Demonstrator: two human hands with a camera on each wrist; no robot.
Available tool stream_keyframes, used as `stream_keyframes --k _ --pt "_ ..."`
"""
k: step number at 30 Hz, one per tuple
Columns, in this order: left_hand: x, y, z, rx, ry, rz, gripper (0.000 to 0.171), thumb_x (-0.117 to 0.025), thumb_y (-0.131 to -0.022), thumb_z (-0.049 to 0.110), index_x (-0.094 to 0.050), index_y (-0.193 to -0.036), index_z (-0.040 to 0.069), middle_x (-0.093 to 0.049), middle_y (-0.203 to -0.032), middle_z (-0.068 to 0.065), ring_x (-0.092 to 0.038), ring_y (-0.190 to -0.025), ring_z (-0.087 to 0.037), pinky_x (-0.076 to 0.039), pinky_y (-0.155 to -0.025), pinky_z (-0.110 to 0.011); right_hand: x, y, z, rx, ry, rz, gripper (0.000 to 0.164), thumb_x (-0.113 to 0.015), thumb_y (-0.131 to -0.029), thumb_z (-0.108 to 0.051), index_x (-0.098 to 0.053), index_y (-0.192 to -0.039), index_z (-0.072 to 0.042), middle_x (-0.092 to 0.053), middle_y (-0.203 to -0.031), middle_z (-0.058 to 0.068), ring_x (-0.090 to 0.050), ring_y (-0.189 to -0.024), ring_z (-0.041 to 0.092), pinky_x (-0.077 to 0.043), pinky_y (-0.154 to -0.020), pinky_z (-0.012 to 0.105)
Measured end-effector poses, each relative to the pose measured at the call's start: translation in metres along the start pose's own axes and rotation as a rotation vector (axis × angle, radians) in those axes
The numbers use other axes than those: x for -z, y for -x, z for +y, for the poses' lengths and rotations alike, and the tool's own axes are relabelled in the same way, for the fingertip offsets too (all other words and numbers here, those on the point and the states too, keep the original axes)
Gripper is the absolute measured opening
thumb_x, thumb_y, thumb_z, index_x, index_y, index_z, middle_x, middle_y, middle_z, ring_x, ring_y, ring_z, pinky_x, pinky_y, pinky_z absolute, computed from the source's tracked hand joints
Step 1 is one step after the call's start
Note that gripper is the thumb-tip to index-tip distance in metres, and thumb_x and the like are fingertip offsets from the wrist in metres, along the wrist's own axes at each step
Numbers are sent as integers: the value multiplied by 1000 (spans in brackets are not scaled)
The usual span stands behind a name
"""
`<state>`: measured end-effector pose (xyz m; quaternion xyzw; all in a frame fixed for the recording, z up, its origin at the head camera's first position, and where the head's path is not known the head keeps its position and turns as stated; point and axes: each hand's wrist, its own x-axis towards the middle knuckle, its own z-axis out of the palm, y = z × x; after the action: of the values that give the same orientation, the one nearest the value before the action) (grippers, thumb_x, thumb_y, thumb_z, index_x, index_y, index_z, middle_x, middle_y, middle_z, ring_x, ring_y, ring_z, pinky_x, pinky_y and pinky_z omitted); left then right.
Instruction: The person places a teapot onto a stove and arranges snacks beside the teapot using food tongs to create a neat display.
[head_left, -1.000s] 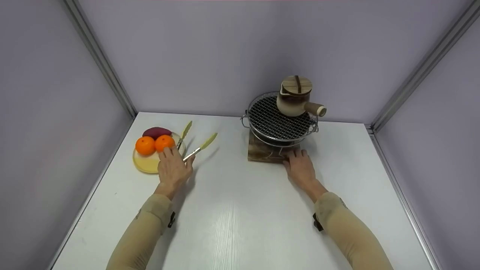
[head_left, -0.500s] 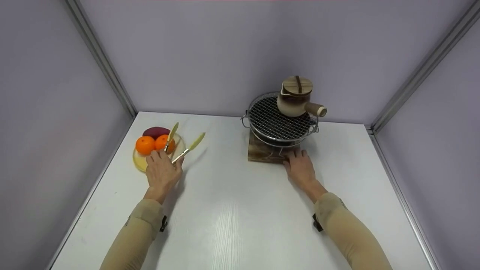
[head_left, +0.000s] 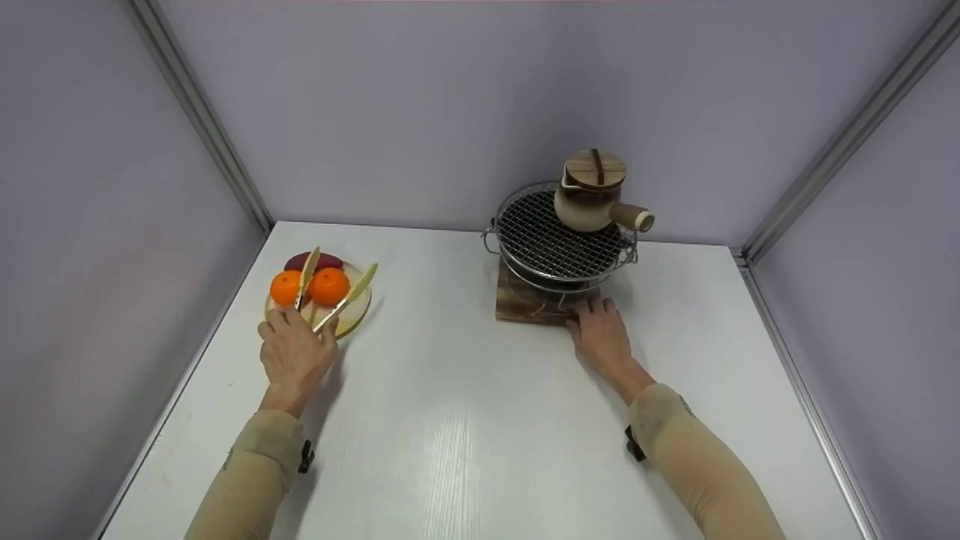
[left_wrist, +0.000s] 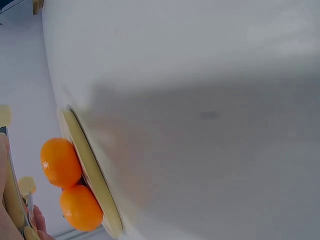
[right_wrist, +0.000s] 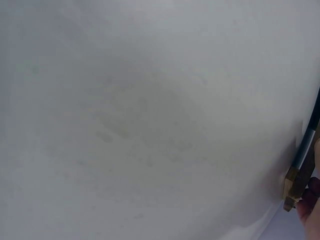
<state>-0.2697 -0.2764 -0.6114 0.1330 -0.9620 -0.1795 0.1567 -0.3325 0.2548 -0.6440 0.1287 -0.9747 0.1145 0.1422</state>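
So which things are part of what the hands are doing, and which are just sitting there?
Seems part of it:
tongs, held in the left hand
two oranges, purple thing and plate, near the tongs
wooden base, held by the right hand
grill, on that base

Seems just sitting there:
lidded pot, untouched on the grill

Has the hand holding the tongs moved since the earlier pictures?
Yes. In the head view, the left hand has shifted left and slightly downward, judged against the plate.
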Motion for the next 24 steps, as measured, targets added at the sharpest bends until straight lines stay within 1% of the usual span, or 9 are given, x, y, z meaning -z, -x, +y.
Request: stream_keyframes --k 5,8,13,19,24 --pt "6 0 -9 26 -8 -18 80 -63 -107 53 -49 -140 -18 -47 -121 -34 -48 -105 -48 -47 -75 -53 -1 0 1 5 -2 18 33 -72 -109 -22 -67 -131 2 -65 -136 30 -60 -119 50 -52 -106 61" --pt "10 1 -15 37 -8 -18 82 -62 -108 54 -48 -143 -19 -47 -123 -35 -48 -106 -49 -48 -76 -55 -1 0 1 8 -6 20 34 -73 -109 -22 -67 -131 2 -65 -137 30 -60 -119 50 -52 -106 61" --pt "17 2 -28 54 -10 -3 81 -61 -109 54 -48 -141 -19 -48 -124 -39 -48 -108 -53 -50 -77 -60 1 -1 0 -3 -14 -5 36 -72 -110 -23 -66 -135 1 -64 -140 30 -59 -121 50 -52 -108 62" --pt "23 4 -45 93 -13 14 83 -60 -109 55 -47 -141 -21 -48 -127 -42 -48 -110 -56 -50 -76 -64 3 -2 -2 -15 -13 -35 37 -69 -112 -25 -64 -138 1 -63 -142 30 -59 -124 50 -51 -111 61" --pt "27 6 -54 116 -6 26 82 -60 -109 54 -47 -138 -22 -48 -128 -44 -49 -113 -60 -51 -78 -68 3 -1 -2 -17 -16 -26 37 -70 -111 -24 -65 -136 2 -64 -140 30 -59 -123 50 -51 -110 60"
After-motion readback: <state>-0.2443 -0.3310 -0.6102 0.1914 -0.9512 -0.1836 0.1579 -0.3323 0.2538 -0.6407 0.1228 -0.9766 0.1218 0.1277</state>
